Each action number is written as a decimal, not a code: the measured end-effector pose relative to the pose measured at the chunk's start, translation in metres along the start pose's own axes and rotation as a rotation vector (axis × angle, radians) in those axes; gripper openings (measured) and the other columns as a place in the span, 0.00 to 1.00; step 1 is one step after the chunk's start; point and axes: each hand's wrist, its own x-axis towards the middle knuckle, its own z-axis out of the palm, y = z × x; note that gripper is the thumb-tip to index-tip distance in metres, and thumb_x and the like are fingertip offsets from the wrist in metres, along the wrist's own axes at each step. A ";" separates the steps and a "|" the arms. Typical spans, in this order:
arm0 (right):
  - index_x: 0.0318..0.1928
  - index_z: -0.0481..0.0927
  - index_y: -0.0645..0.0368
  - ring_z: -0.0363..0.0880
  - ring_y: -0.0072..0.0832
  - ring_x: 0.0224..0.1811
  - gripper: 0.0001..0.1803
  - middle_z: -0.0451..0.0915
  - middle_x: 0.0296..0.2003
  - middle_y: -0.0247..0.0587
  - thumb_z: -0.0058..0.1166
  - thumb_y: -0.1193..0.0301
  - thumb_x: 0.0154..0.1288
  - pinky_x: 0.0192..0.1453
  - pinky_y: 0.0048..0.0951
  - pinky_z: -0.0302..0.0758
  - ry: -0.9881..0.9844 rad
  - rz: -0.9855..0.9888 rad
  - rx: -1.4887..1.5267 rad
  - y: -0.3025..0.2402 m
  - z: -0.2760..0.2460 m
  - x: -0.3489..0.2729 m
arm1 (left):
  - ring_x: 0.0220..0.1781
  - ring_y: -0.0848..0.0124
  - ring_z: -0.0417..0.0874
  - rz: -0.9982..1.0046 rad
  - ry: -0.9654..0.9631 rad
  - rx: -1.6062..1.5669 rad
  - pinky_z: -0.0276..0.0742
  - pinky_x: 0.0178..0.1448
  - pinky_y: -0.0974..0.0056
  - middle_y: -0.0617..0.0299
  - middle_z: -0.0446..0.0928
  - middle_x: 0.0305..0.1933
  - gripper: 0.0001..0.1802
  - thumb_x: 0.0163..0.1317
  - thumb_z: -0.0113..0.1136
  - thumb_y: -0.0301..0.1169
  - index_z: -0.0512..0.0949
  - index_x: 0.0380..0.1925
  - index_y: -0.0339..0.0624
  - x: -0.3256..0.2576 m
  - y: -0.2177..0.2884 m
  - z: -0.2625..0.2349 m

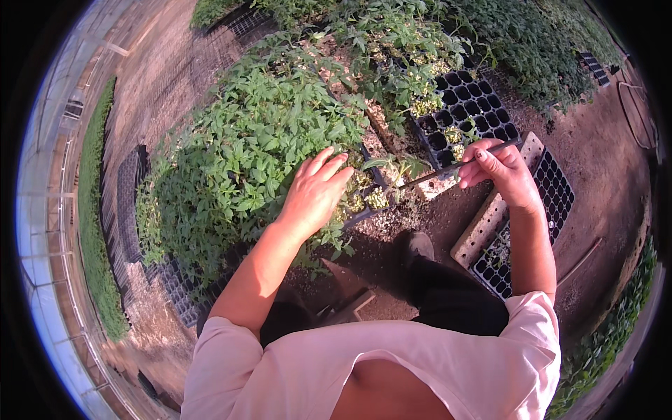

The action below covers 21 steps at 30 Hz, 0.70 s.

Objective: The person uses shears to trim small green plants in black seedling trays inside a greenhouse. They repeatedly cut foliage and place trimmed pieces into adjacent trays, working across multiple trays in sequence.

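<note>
My left hand [318,190] rests at the right edge of a dense bed of green seedlings [259,133], its fingers stretched out and slightly apart among the leaves. Nothing shows in its grasp. In my right hand [500,173] is a thin dark stick [437,175], pinched between thumb and fingers. The stick slants down to the left, and its tip is close to the corner of a seedling tray [376,199] with pale, yellowish growth. Beside the tip a small leafy seedling [402,168] leans over; whether the stick touches it, I cannot tell.
A black cell tray [472,98] with a few pale sprouts lies beyond my right hand. Another black cell tray [553,185] and a pale perforated block [479,227] are on the ground at the right. My shoe [420,246] is just below the work. More seedlings [525,49] grow behind.
</note>
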 end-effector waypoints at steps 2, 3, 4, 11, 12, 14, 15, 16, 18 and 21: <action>0.37 0.76 0.68 0.81 0.26 0.30 0.14 0.79 0.29 0.41 0.46 0.67 0.66 0.35 0.23 0.78 -0.077 -0.030 -0.075 -0.002 0.015 0.009 | 0.65 0.60 0.60 -0.005 -0.008 0.003 0.60 0.65 0.54 0.60 0.66 0.59 0.20 0.51 0.60 0.26 0.74 0.46 0.42 0.000 0.002 0.000; 0.36 0.76 0.68 0.80 0.24 0.30 0.14 0.79 0.29 0.39 0.47 0.67 0.66 0.35 0.23 0.78 -0.092 -0.083 -0.181 0.000 0.021 0.013 | 0.65 0.60 0.60 0.000 -0.012 -0.014 0.60 0.65 0.54 0.60 0.66 0.60 0.20 0.50 0.60 0.26 0.74 0.47 0.42 0.001 0.003 -0.002; 0.36 0.76 0.68 0.80 0.23 0.30 0.14 0.78 0.29 0.37 0.47 0.67 0.66 0.35 0.22 0.77 -0.108 -0.135 -0.288 0.001 0.027 0.016 | 0.65 0.60 0.60 0.006 -0.016 -0.032 0.60 0.65 0.54 0.59 0.66 0.60 0.21 0.50 0.60 0.25 0.74 0.47 0.41 0.000 0.005 -0.006; 0.36 0.77 0.66 0.78 0.21 0.26 0.11 0.77 0.23 0.37 0.50 0.69 0.64 0.32 0.23 0.74 -0.085 -0.098 -0.515 -0.017 0.050 0.016 | 0.60 0.57 0.66 0.002 0.149 -0.220 0.64 0.61 0.56 0.54 0.68 0.56 0.22 0.47 0.61 0.23 0.74 0.46 0.38 -0.017 0.049 -0.034; 0.36 0.77 0.65 0.77 0.20 0.24 0.11 0.77 0.21 0.36 0.50 0.68 0.64 0.30 0.23 0.73 -0.070 -0.118 -0.523 -0.017 0.056 0.012 | 0.57 0.57 0.69 0.033 0.192 -0.245 0.66 0.59 0.57 0.54 0.70 0.55 0.21 0.46 0.60 0.22 0.75 0.44 0.37 -0.024 0.059 -0.036; 0.34 0.77 0.64 0.77 0.23 0.23 0.09 0.76 0.20 0.38 0.51 0.69 0.63 0.29 0.25 0.73 -0.034 -0.140 -0.563 -0.013 0.063 0.007 | 0.49 0.59 0.75 0.066 0.184 -0.374 0.71 0.53 0.57 0.54 0.73 0.51 0.19 0.46 0.60 0.21 0.76 0.42 0.36 -0.042 0.079 -0.027; 0.34 0.77 0.64 0.77 0.24 0.23 0.09 0.76 0.20 0.39 0.51 0.69 0.62 0.29 0.26 0.73 -0.044 -0.153 -0.621 -0.011 0.066 0.008 | 0.44 0.59 0.77 0.031 0.117 -0.507 0.74 0.47 0.59 0.54 0.74 0.48 0.17 0.45 0.60 0.20 0.77 0.40 0.36 -0.051 0.087 -0.020; 0.33 0.76 0.63 0.77 0.25 0.22 0.08 0.76 0.20 0.40 0.52 0.70 0.62 0.28 0.26 0.73 -0.054 -0.167 -0.680 -0.009 0.070 0.008 | 0.44 0.57 0.77 0.032 0.072 -0.584 0.74 0.47 0.59 0.52 0.72 0.52 0.17 0.50 0.57 0.22 0.75 0.43 0.34 -0.065 0.092 0.000; 0.35 0.76 0.66 0.75 0.20 0.25 0.08 0.76 0.22 0.36 0.50 0.72 0.63 0.32 0.23 0.73 -0.064 -0.068 -0.636 -0.004 0.072 0.009 | 0.47 0.53 0.76 -0.067 -0.141 -0.503 0.74 0.48 0.58 0.48 0.60 0.63 0.22 0.56 0.53 0.27 0.68 0.52 0.33 -0.068 0.102 0.022; 0.38 0.77 0.63 0.77 0.25 0.23 0.09 0.77 0.21 0.41 0.52 0.70 0.62 0.30 0.25 0.73 0.000 -0.098 -0.566 0.004 0.069 0.009 | 0.51 0.47 0.74 -0.291 -0.340 -0.468 0.73 0.52 0.58 0.34 0.38 0.68 0.32 0.54 0.47 0.22 0.53 0.60 0.26 -0.048 0.113 0.036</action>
